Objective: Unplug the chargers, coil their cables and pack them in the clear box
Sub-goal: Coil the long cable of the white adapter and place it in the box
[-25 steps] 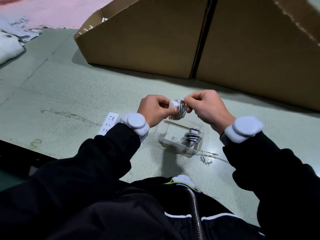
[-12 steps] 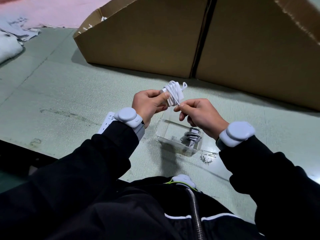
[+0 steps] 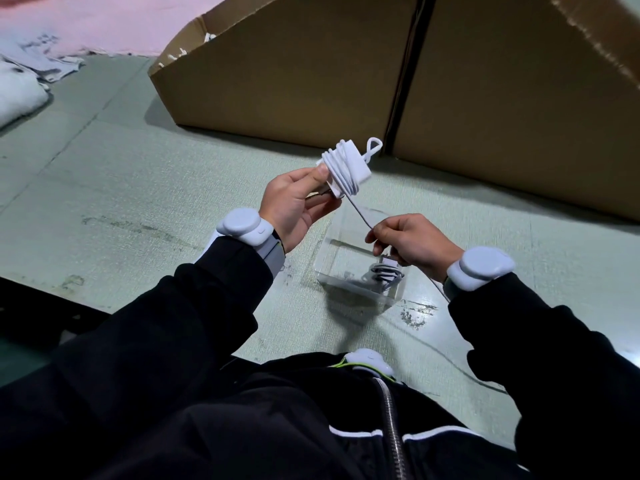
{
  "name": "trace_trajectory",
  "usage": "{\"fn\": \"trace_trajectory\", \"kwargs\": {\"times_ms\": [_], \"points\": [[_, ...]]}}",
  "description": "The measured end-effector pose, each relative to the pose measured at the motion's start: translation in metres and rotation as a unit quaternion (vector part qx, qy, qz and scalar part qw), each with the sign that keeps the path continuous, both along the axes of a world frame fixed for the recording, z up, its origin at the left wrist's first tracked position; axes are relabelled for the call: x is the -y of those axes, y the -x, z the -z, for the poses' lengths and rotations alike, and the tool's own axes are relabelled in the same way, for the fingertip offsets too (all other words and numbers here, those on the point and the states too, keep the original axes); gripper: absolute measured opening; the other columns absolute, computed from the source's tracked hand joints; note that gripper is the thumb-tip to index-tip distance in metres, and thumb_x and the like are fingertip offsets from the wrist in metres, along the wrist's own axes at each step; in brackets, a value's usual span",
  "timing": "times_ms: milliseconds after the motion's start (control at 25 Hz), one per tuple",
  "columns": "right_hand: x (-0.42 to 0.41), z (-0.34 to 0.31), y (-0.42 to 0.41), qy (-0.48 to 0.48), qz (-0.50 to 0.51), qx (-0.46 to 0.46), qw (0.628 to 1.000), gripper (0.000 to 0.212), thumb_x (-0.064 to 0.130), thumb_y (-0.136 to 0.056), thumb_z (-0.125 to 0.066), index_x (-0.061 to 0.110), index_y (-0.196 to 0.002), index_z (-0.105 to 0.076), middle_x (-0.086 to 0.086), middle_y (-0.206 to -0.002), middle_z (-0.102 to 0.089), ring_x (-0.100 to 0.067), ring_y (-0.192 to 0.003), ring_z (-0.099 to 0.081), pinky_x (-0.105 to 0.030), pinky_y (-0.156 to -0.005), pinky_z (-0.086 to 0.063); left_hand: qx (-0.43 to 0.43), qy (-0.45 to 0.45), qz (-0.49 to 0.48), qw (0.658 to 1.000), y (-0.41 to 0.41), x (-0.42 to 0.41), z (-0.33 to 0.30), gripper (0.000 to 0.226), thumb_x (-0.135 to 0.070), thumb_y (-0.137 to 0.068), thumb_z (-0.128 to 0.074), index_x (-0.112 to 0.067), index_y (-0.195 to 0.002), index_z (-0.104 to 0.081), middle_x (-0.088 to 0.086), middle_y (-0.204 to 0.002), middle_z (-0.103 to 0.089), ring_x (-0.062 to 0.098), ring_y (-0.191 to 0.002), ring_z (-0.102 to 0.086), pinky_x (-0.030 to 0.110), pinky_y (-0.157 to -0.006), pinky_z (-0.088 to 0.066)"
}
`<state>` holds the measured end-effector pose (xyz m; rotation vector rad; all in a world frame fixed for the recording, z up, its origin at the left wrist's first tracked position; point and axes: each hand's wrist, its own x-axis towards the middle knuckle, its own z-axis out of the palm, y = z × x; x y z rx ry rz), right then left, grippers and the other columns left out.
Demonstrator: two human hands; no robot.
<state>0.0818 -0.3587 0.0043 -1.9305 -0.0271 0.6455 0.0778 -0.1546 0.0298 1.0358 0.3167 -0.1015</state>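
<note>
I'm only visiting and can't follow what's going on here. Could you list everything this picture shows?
White charger: one, cable wrapped around it, held up in left hand.
Loose cable end: one, grey-white, running from charger to right hand.
Clear box: one, transparent, on floor below hands.
Packed charger: one, grey-white, coiled, inside clear box.
Cardboard boxes: two, brown, behind.
Floor: grey-green, scuffed.
Left hand: one.
Right hand: one.
Wrist devices: two, white.
Sleeves: two, black.

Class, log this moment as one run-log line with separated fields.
left hand: holds wrapped white charger | right hand: pinches its loose cable end | clear box: one coiled charger inside | step: coiling
</note>
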Motion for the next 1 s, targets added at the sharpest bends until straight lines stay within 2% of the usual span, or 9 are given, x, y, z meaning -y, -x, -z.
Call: {"fn": "trace_trajectory", "kwargs": {"times_ms": [200, 280, 400, 520, 600, 680, 760, 840, 1000], "points": [[0.005, -0.006, -0.008, 0.102, 0.055, 0.063, 0.991, 0.034, 0.04, -0.091, -0.061, 0.015, -0.069, -0.069, 0.001, -0.062, -0.065, -0.01, -0.052, -0.048, -0.025, -0.054, -0.035, 0.0, -0.004, 0.097, 0.995, 0.007, 0.002, -0.004, 0.014, -0.012, -0.092, -0.054, -0.001, -0.092, -0.062, 0.007, -0.072, -0.064, 0.02, -0.063, -0.069, 0.031, -0.063, -0.06], [0.008, -0.01, -0.012, 0.101, 0.076, 0.087, 0.988, 0.034, 0.039, -0.088, -0.065, 0.012, -0.067, -0.068, 0.0, -0.06, -0.063, -0.01, -0.054, -0.049, -0.026, -0.054, -0.036, 0.0, -0.027, 0.148, 0.989, 0.01, 0.004, -0.002, 0.013, -0.013, -0.087, -0.057, -0.001, -0.091, -0.061, 0.006, -0.068, -0.061, 0.019, -0.06, -0.064, 0.03, -0.061, -0.058], [0.013, -0.016, -0.021, 0.089, 0.095, 0.108, 0.986, 0.031, 0.034, -0.083, -0.072, 0.01, -0.064, -0.066, 0.007, -0.047, -0.056, -0.006, -0.042, -0.039, -0.026, -0.05, -0.031, 0.009, -0.061, 0.213, 0.975, 0.012, 0.005, 0.003, 0.017, -0.014, -0.079, -0.061, 0.001, -0.087, -0.058, 0.0, -0.058, -0.05, 0.013, -0.053, -0.047, 0.026, -0.056, -0.051], [0.01, -0.022, -0.026, 0.06, 0.096, 0.12, 0.986, 0.03, 0.033, -0.08, -0.074, 0.008, -0.066, -0.068, -0.002, -0.056, -0.059, -0.012, -0.049, -0.041, -0.027, -0.053, -0.034, 0.01, -0.113, 0.249, 0.962, 0.011, 0.005, 0.006, 0.013, -0.011, -0.077, -0.063, -0.001, -0.085, -0.063, 0.007, -0.066, -0.059, 0.018, -0.058, -0.056, 0.029, -0.059, -0.055], [0.008, -0.028, -0.025, 0.073, 0.081, 0.13, 0.986, 0.028, 0.031, -0.082, -0.073, 0.007, -0.07, -0.068, 0.0, -0.055, -0.056, -0.008, -0.045, -0.041, -0.022, -0.048, -0.035, 0.017, -0.163, 0.262, 0.951, 0.011, 0.006, 0.007, 0.012, -0.007, -0.076, -0.067, -0.001, -0.087, -0.067, 0.016, -0.078, -0.062, 0.026, -0.066, -0.059, 0.032, -0.064, -0.058], [0.008, -0.034, -0.024, 0.072, 0.066, 0.125, 0.987, 0.028, 0.03, -0.083, -0.072, 0.006, -0.07, -0.068, 0.006, -0.051, -0.052, -0.003, -0.039, -0.038, -0.02, -0.044, -0.033, 0.033, -0.226, 0.268, 0.936, 0.011, 0.006, 0.006, 0.014, 0.0, -0.079, -0.069, 0.005, -0.091, -0.066, 0.017, -0.081, -0.063, 0.025, -0.068, -0.062, 0.033, -0.067, -0.059], [0.009, -0.039, -0.024, 0.075, 0.057, 0.124, 0.988, 0.028, 0.029, -0.085, -0.071, 0.004, -0.072, -0.069, 0.013, -0.043, -0.051, 0.0, -0.037, -0.041, -0.02, -0.049, -0.032, 0.052, -0.278, 0.267, 0.921, 0.01, 0.006, 0.007, 0.021, 0.002, -0.08, -0.069, 0.012, -0.098, -0.063, 0.019, -0.086, -0.064, 0.027, -0.07, -0.064, 0.036, -0.069, -0.059], [0.009, -0.043, -0.023, 0.077, 0.054, 0.13, 0.987, 0.027, 0.028, -0.087, -0.068, 0.007, -0.071, -0.071, 0.015, -0.041, -0.052, -0.001, -0.037, -0.041, -0.021, -0.049, -0.031, 0.071, -0.311, 0.25, 0.914, 0.009, 0.005, 0.008, 0.021, 0.001, -0.08, -0.069, 0.01, -0.098, -0.064, 0.018, -0.086, -0.065, 0.026, -0.071, -0.064, 0.036, -0.069, -0.06], [0.004, -0.047, -0.019, 0.092, 0.056, 0.151, 0.983, 0.039, 0.028, -0.087, -0.062, 0.025, -0.048, -0.066, -0.007, -0.07, -0.072, -0.007, -0.041, -0.038, -0.025, -0.047, -0.03, 0.09, -0.347, 0.2, 0.912, 0.006, 0.003, 0.013, 0.009, 0.0, -0.08, -0.07, -0.001, -0.088, -0.066, 0.016, -0.08, -0.064, 0.029, -0.075, -0.063, 0.038, -0.069, -0.061]]}}
